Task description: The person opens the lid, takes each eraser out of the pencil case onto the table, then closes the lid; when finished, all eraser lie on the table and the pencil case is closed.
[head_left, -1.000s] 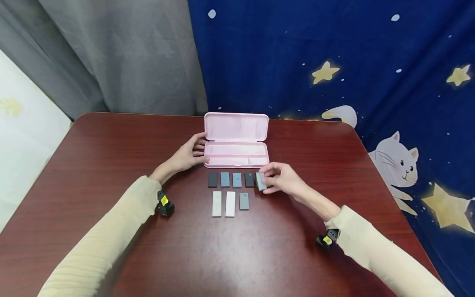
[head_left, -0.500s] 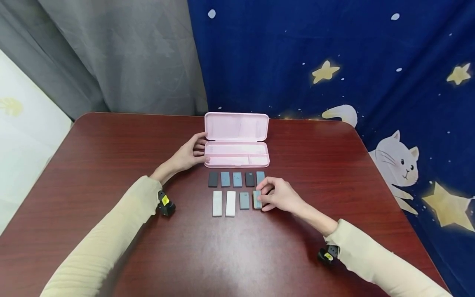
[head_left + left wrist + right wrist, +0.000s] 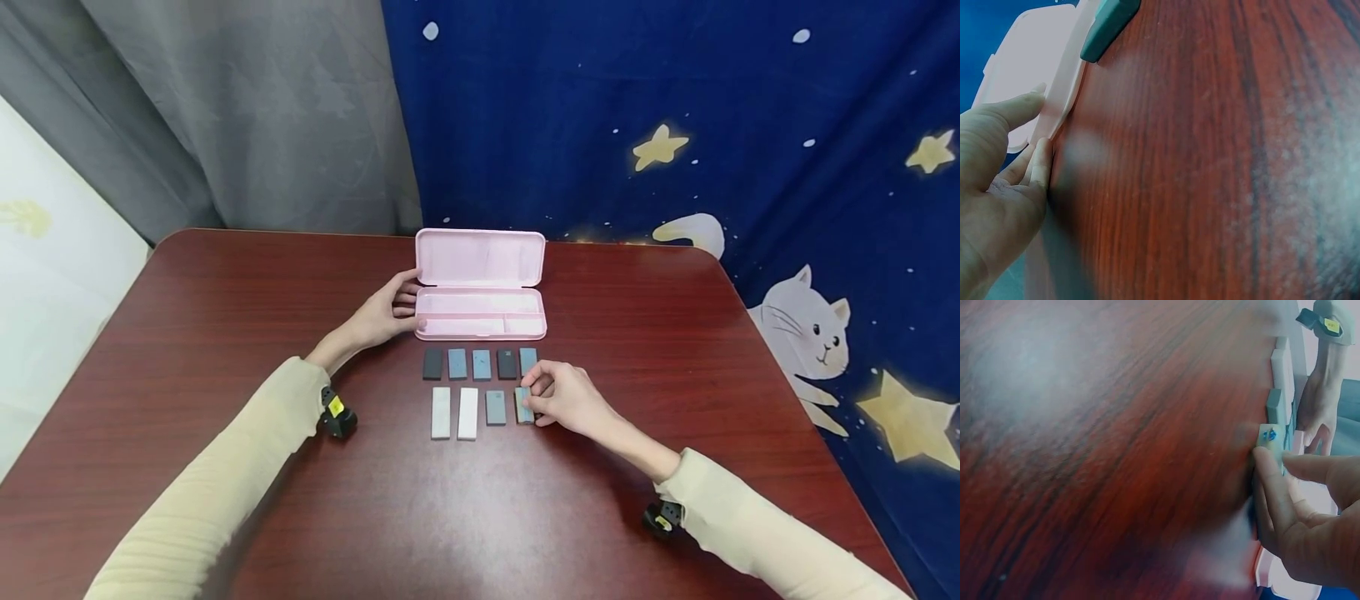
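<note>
A pink pencil case (image 3: 480, 258) stands with its lid up, its compartments bare. At its left end my left hand (image 3: 372, 318) grips the side, thumb at the front rim and fingers along the outer wall. My right hand (image 3: 572, 400) pinches a small blue-grey block (image 3: 524, 405) with a yellowish edge, like an eraser, at the right end of the front row. Its pale end with a blue mark (image 3: 1270, 434) shows in the right wrist view. Left of it lie a grey block (image 3: 496, 408), a white one (image 3: 467, 413) and a pale grey one (image 3: 441, 412).
A back row of several dark and blue blocks (image 3: 482, 364) lies just in front of the case. The reddish-brown table (image 3: 360, 517) reaches out to both sides. Grey and blue curtains (image 3: 525, 108) hang behind it.
My right hand has carried the yellow-edged block from the right end of the back row down to the front row, uncovering a blue block behind. The left hand stays on the case.
</note>
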A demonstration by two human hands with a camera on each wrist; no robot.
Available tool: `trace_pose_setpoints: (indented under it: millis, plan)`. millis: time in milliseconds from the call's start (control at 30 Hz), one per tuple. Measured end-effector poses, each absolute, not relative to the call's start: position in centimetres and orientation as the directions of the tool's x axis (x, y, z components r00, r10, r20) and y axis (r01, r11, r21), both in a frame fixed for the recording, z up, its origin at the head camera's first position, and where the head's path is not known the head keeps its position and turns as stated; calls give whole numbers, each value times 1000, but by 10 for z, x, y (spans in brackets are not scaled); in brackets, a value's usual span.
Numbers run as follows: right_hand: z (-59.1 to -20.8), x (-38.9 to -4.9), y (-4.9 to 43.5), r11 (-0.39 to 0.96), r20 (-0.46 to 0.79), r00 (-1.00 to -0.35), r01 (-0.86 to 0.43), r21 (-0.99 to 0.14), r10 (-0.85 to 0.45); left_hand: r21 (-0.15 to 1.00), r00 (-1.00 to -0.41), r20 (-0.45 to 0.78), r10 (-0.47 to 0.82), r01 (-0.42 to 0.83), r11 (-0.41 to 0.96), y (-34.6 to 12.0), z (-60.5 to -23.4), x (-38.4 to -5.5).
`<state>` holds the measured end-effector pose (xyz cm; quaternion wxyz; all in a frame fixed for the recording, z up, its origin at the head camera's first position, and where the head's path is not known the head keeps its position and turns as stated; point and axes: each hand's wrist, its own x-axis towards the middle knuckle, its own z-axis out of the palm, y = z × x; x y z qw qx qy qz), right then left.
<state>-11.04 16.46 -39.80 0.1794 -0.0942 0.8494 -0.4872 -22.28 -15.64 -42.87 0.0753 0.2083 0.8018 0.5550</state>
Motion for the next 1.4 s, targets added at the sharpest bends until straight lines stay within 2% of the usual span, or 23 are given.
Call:
trace_pose_setpoints:
  millis: [467, 567, 800, 967, 1067, 1200, 1400]
  plan:
    - [-400, -116, 171, 468, -200, -916, 15, -883, -347, 908, -897, 137, 420, 283, 309, -158, -431, -222]
    - [-399, -124, 174, 423, -189, -912, 18, -906, -364, 912, -900, 138, 413, 278, 303, -157, -428, -221]
    - [-394, -173, 188, 232, -177, -936, 108, -967, -304, 928, -933, 121, 339, 227, 295, -153, -425, -220]
    - [-399, -216, 193, 281, -129, -965, 61, -958, -227, 929, -972, 73, 225, 149, 339, -153, -423, -223]
    - [-403, -234, 191, 326, -145, -971, 77, -942, -191, 933, -979, 30, 201, 100, 345, -152, -423, -225]
    - [-407, -249, 186, 310, -194, -971, 144, -940, -140, 938, -979, -17, 203, 54, 342, -146, -422, -230]
    - [-408, -262, 174, 306, -207, -971, 163, -938, -119, 934, -979, -7, 205, 66, 350, -142, -421, -236]
